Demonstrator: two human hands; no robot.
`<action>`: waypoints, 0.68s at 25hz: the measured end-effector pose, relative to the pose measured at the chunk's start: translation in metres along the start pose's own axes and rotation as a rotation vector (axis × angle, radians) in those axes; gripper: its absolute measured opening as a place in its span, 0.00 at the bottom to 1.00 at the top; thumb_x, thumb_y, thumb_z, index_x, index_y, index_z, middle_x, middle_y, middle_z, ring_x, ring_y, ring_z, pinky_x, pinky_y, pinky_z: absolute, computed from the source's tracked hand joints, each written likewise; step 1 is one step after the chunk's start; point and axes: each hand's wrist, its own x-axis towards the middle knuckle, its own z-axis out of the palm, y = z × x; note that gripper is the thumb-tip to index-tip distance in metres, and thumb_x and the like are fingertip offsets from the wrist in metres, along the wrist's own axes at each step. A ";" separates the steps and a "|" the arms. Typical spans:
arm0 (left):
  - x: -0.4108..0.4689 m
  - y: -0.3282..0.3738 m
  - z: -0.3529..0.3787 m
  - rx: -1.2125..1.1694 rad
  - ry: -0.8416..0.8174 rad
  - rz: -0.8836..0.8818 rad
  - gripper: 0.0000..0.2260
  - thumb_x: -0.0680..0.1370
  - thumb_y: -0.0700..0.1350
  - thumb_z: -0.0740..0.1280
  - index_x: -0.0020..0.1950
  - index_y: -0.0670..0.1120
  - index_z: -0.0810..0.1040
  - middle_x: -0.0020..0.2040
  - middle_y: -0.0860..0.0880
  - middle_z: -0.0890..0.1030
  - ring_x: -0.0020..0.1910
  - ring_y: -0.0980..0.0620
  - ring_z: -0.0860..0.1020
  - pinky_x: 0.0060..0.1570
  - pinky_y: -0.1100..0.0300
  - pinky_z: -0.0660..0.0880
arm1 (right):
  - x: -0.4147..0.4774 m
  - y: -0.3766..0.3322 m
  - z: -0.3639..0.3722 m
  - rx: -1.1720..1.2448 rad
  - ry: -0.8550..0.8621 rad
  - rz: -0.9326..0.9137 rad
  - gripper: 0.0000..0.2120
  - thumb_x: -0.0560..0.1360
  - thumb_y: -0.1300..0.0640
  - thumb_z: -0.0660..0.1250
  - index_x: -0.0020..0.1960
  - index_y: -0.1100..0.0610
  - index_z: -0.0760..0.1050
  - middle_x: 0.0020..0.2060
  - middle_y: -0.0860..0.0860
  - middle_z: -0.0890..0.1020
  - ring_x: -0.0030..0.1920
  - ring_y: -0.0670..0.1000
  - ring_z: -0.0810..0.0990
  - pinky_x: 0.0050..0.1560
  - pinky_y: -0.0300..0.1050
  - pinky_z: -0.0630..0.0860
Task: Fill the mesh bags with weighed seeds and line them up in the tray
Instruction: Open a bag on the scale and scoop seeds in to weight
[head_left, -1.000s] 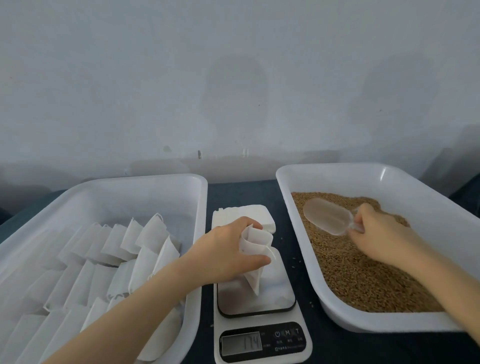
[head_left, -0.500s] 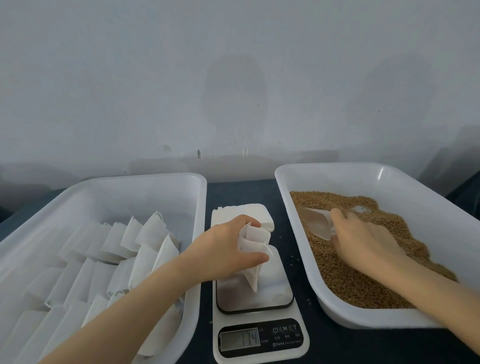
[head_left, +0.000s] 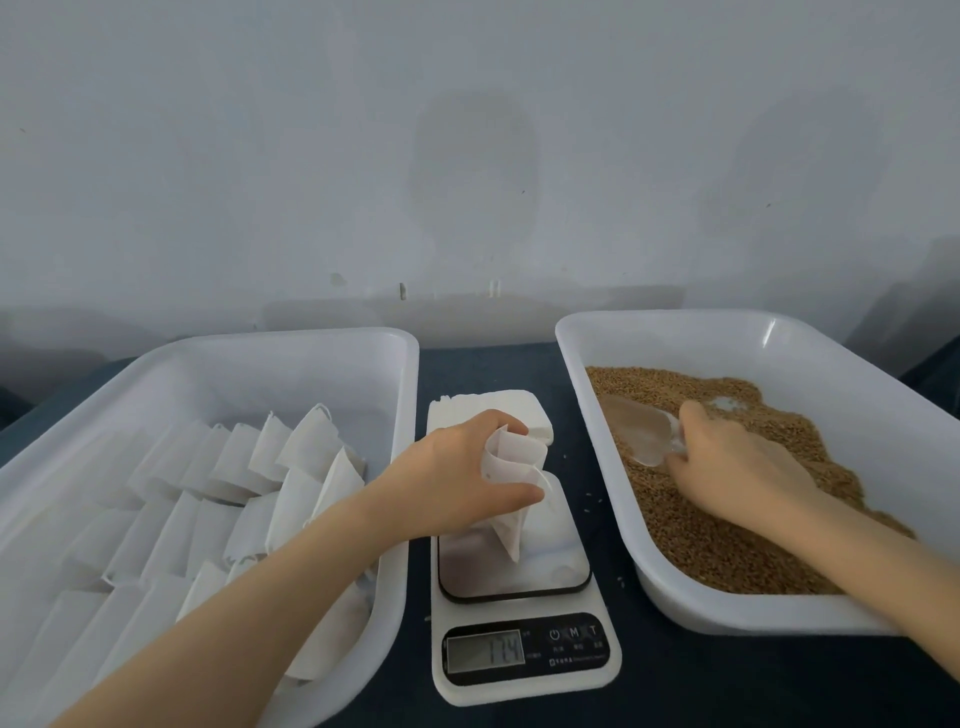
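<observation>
Mesh bag (head_left: 511, 453), white, mouth agape, in left grip (head_left: 457, 478); scoop (head_left: 636, 431) in right grip (head_left: 737, 462).

Head-worn camera looks forward and down, close above the scale (head_left: 524, 587).

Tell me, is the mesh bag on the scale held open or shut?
Open: left hand holds the mesh bag upright on the scale, its mouth gaping upward. Contents cannot be told.
</observation>
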 end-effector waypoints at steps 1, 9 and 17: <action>0.000 0.000 0.000 -0.005 -0.002 -0.004 0.24 0.70 0.61 0.70 0.64 0.62 0.67 0.55 0.57 0.76 0.52 0.54 0.77 0.55 0.55 0.76 | 0.000 0.001 0.000 0.035 -0.014 0.020 0.06 0.79 0.52 0.57 0.48 0.53 0.62 0.35 0.48 0.76 0.29 0.46 0.77 0.23 0.40 0.67; 0.000 0.000 -0.001 -0.021 -0.001 -0.006 0.24 0.71 0.61 0.70 0.64 0.61 0.68 0.55 0.57 0.76 0.51 0.54 0.77 0.52 0.59 0.75 | 0.012 0.005 0.001 0.255 -0.050 0.164 0.11 0.79 0.51 0.57 0.52 0.59 0.67 0.34 0.53 0.77 0.29 0.51 0.77 0.26 0.42 0.69; 0.001 -0.001 0.001 -0.042 -0.011 -0.005 0.24 0.71 0.60 0.70 0.64 0.61 0.67 0.55 0.57 0.75 0.51 0.53 0.77 0.47 0.63 0.74 | 0.017 0.013 0.003 0.434 -0.011 0.211 0.14 0.79 0.50 0.61 0.46 0.62 0.70 0.24 0.50 0.73 0.16 0.44 0.68 0.17 0.36 0.65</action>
